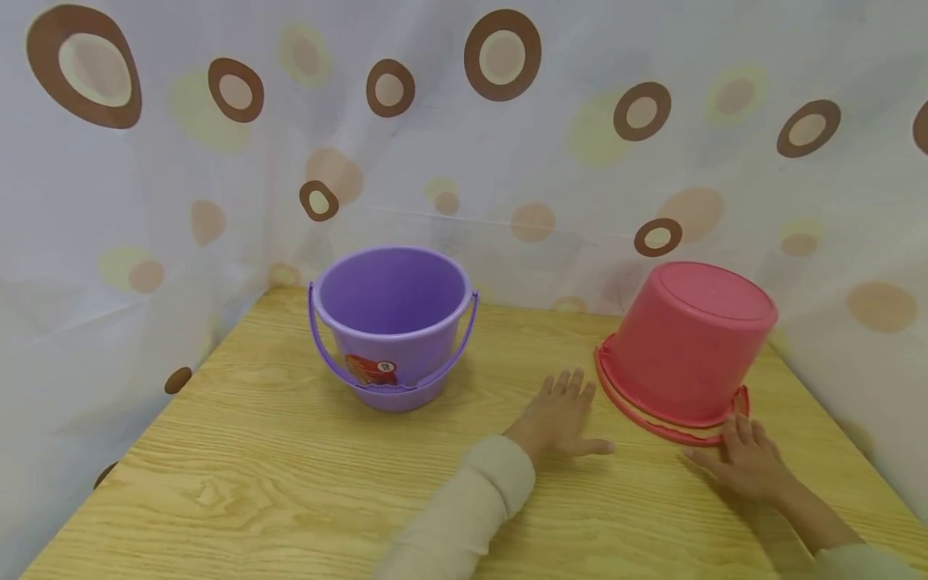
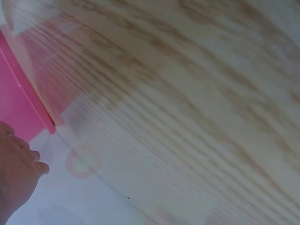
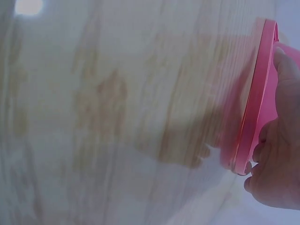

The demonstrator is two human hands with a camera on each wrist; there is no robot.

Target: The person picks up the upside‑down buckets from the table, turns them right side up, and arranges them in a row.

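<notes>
A red bucket (image 1: 689,346) stands upside down on the right of the table, base up, its handle (image 1: 652,427) lying around the rim on the near side. My right hand (image 1: 747,463) is at its near right edge, thumb spread and fingertips right at the handle; the right wrist view also has this hand (image 3: 276,154) against the pink-looking rim (image 3: 255,98). Left of the bucket, my left hand (image 1: 561,415) spreads its fingers low over the wood, holding nothing. In the left wrist view that hand (image 2: 18,171) appears beside the bucket's wall (image 2: 16,93).
An upright purple bucket (image 1: 406,346) with a red label stands at the back left, its handle hanging down in front. The wooden table (image 1: 275,467) is bordered behind and at the sides by a white curtain (image 1: 435,145) patterned with brown rings.
</notes>
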